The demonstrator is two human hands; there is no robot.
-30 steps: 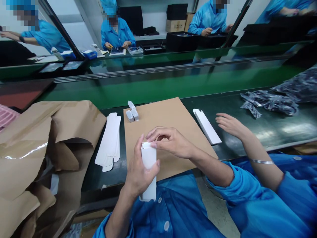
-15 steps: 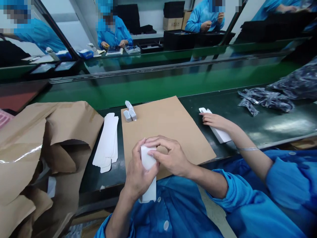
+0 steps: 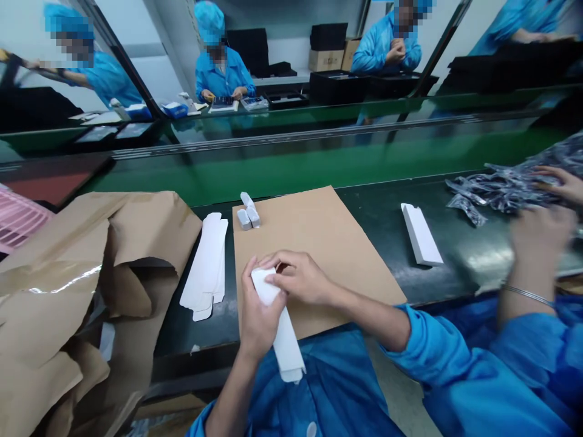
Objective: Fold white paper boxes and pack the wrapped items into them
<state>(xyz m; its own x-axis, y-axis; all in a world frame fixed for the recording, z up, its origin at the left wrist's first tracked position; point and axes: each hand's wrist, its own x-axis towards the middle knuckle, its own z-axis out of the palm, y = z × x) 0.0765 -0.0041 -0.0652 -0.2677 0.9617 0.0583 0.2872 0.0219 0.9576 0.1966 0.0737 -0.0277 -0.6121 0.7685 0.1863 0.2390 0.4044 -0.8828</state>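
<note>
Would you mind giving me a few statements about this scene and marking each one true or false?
1. The person's left hand and right hand both hold a white carton. True.
2. A stack of flat white carton blanks lies on the brown cardboard sheet. False: it lies on the dark belt, left of the sheet.
3. A co-worker's hand is at a bundle of dark plastic bags on the right. True.
4. A white carton piece to the right of the sheet is held in a hand. False: it lies on the belt, untouched.
</note>
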